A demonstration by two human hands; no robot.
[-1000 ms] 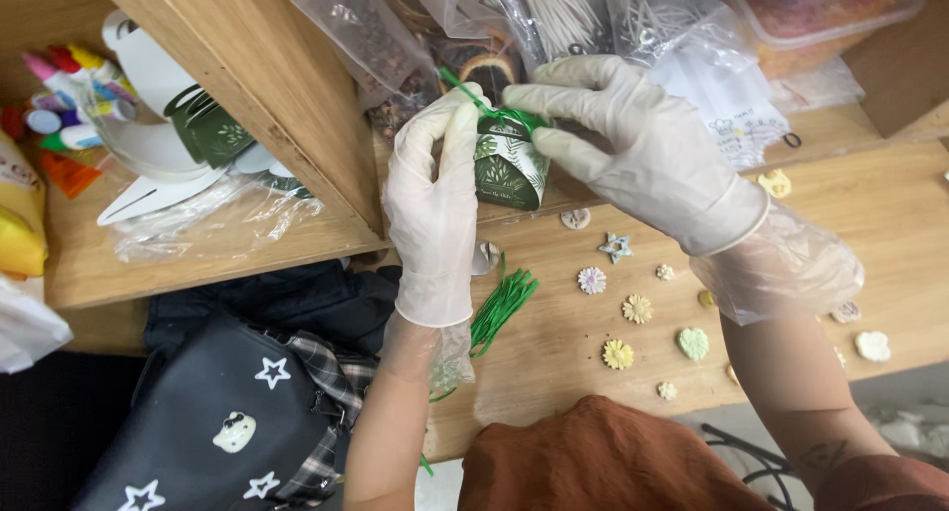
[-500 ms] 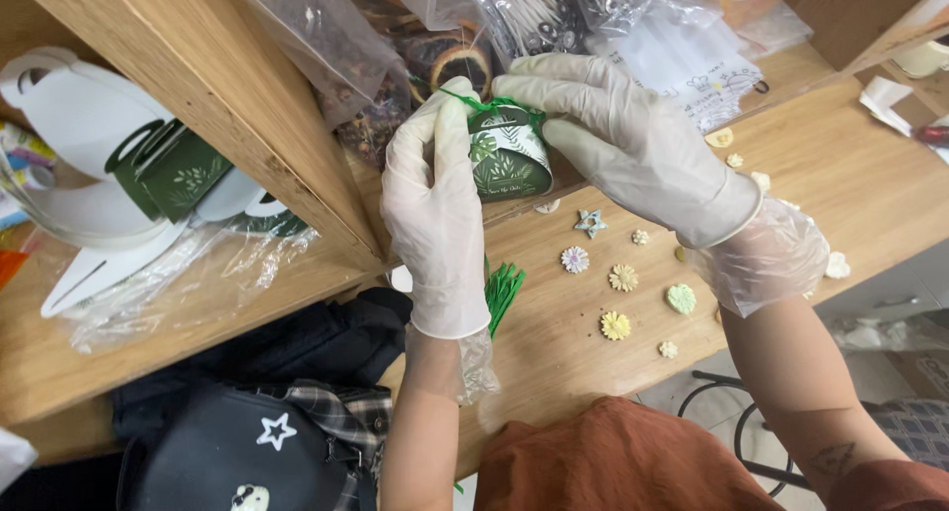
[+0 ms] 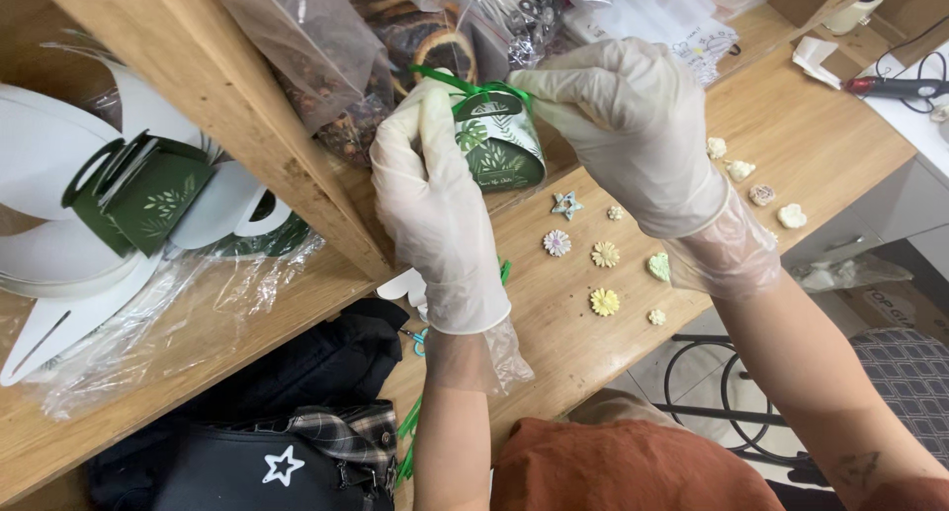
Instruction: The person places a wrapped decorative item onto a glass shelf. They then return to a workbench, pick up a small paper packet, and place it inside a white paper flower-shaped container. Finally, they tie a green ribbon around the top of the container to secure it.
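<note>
Both gloved hands, left hand (image 3: 435, 205) and right hand (image 3: 628, 126), pinch the green ribbon (image 3: 465, 86) atop the leaf-print favour box (image 3: 499, 145), now lifted closer, bow still unfinished.

We see the gloved left hand (image 3: 435, 210) and right hand (image 3: 633, 126) pinching a green ribbon (image 3: 473, 88) atop a leaf-patterned gift box (image 3: 499, 153) above the desk (image 3: 840, 135).

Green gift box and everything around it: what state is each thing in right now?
Green gift box: closed, held up between both hands.
Green ribbon: threaded through the box top, pinched by both hands.
Left hand: gloved, gripping ribbon.
Right hand: gloved, gripping ribbon.
Small flower shapes: lying loose on the wooden table.
Flat green box blanks: unfolded, bagged.
</note>
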